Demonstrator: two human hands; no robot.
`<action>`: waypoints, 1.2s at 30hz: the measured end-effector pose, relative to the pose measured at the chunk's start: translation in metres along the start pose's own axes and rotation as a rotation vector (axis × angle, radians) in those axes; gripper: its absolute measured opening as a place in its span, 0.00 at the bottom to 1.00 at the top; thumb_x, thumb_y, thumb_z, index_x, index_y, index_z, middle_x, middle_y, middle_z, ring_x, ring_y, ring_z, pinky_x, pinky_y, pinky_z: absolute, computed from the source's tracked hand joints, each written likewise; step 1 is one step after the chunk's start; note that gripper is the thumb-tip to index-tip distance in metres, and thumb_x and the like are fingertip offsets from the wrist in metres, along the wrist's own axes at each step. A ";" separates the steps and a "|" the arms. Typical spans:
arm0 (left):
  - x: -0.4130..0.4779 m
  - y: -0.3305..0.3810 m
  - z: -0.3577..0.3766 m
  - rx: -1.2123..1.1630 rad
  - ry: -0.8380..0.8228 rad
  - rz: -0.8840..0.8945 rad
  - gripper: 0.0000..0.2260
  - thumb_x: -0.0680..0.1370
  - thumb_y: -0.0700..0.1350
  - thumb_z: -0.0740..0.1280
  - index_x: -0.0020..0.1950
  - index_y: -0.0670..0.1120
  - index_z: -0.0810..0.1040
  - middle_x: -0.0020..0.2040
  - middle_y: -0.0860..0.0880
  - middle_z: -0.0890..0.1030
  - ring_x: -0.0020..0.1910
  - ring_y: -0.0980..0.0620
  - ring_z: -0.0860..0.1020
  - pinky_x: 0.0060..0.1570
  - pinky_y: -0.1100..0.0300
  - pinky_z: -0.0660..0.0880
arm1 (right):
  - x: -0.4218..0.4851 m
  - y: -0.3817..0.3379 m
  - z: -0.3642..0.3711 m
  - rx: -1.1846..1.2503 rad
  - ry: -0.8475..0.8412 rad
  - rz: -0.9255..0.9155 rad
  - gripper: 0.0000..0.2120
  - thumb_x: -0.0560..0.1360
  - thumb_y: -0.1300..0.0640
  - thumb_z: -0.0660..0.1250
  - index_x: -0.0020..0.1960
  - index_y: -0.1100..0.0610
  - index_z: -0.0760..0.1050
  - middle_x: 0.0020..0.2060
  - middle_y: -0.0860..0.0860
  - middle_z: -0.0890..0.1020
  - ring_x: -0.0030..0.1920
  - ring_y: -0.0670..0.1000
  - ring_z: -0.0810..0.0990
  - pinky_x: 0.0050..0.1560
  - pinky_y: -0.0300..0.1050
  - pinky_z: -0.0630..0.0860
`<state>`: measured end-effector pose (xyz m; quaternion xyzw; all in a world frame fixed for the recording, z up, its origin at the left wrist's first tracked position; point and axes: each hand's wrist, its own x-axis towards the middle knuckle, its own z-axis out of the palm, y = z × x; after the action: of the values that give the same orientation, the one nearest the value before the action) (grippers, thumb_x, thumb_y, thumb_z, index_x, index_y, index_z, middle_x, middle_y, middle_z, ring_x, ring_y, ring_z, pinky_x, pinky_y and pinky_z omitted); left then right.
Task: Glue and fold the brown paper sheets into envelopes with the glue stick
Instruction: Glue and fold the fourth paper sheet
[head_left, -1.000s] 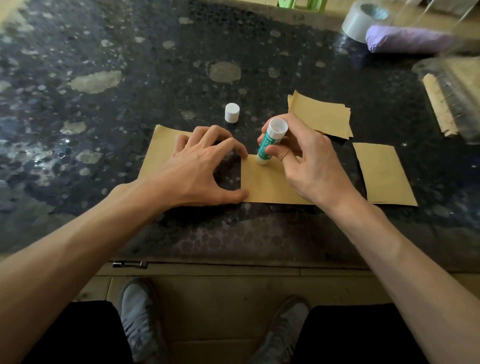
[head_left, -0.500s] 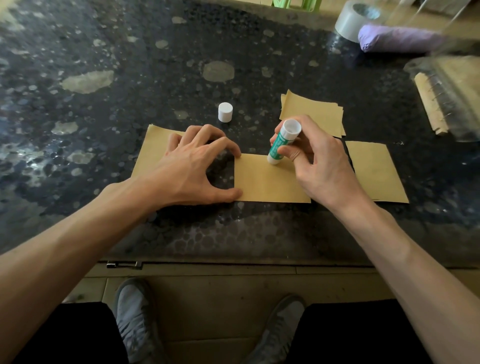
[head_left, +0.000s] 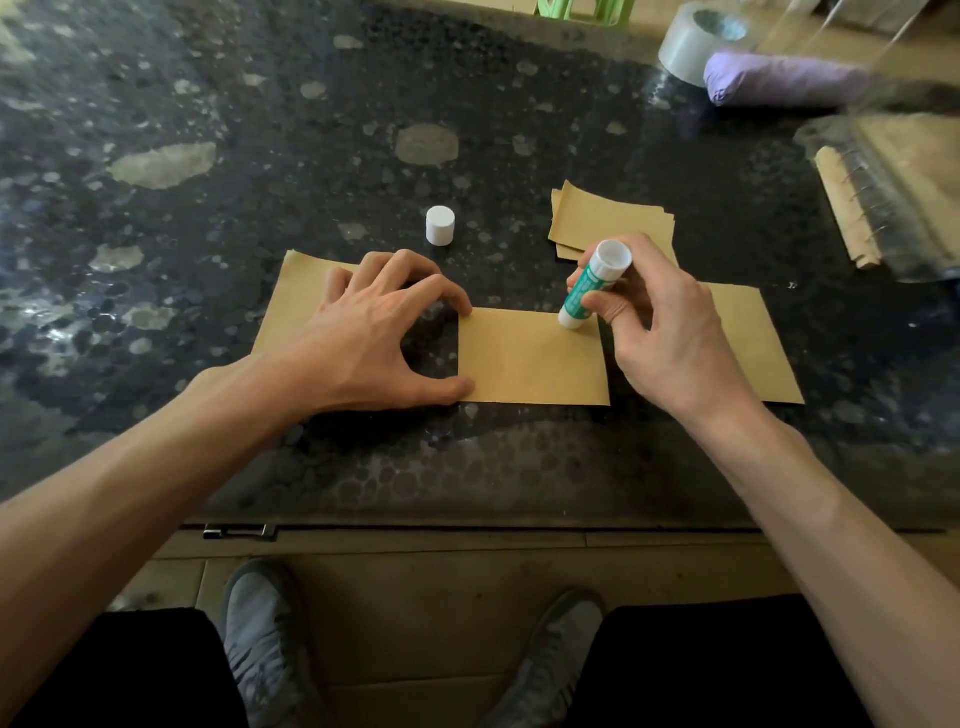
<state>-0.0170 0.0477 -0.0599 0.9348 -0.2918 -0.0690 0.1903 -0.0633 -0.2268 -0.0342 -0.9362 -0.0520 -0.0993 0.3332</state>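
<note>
A brown paper sheet (head_left: 530, 358) lies on the dark speckled table (head_left: 260, 156) in front of me. My left hand (head_left: 374, 338) is arched over the table, its thumb and fingertips pressing the sheet's left edge. My right hand (head_left: 670, 332) grips a green and white glue stick (head_left: 592, 288), tilted, with its tip on the sheet's far right corner. The white cap (head_left: 440, 224) stands on the table behind my left hand. Another brown sheet (head_left: 301, 301) lies partly under my left hand. A further sheet (head_left: 753, 343) lies to the right, partly under my right hand.
A small stack of brown sheets (head_left: 608, 218) lies behind my right hand. A tape roll (head_left: 696, 41), a purple bundle (head_left: 784, 78) and a clear bag of paper (head_left: 893, 192) sit at the far right. The table's front edge runs above my knees and shoes.
My right hand has slid the glue stick rightward along the sheet's far edge to its right corner. My left hand has stayed on the sheet's left edge.
</note>
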 end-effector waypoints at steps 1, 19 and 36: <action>0.000 0.000 0.000 -0.001 -0.005 -0.002 0.34 0.64 0.77 0.62 0.67 0.65 0.70 0.68 0.58 0.65 0.74 0.52 0.59 0.69 0.52 0.54 | 0.000 0.001 -0.001 -0.004 -0.002 0.003 0.11 0.83 0.59 0.68 0.65 0.54 0.74 0.58 0.47 0.83 0.60 0.48 0.82 0.61 0.48 0.81; 0.000 0.003 -0.001 0.007 0.006 -0.004 0.34 0.64 0.77 0.62 0.67 0.65 0.71 0.67 0.58 0.66 0.73 0.53 0.60 0.67 0.54 0.55 | -0.008 0.008 -0.007 0.002 0.070 0.044 0.09 0.83 0.60 0.68 0.62 0.54 0.75 0.50 0.31 0.78 0.53 0.36 0.80 0.55 0.33 0.78; -0.002 0.007 -0.003 0.052 0.038 0.034 0.31 0.68 0.77 0.59 0.66 0.62 0.72 0.66 0.57 0.68 0.71 0.53 0.63 0.68 0.51 0.59 | -0.009 -0.006 -0.028 0.971 0.295 0.673 0.15 0.79 0.55 0.74 0.64 0.56 0.80 0.49 0.54 0.88 0.50 0.51 0.88 0.49 0.41 0.82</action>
<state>-0.0210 0.0446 -0.0543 0.9356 -0.3054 -0.0402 0.1725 -0.0769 -0.2399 -0.0108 -0.6186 0.2540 -0.0821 0.7390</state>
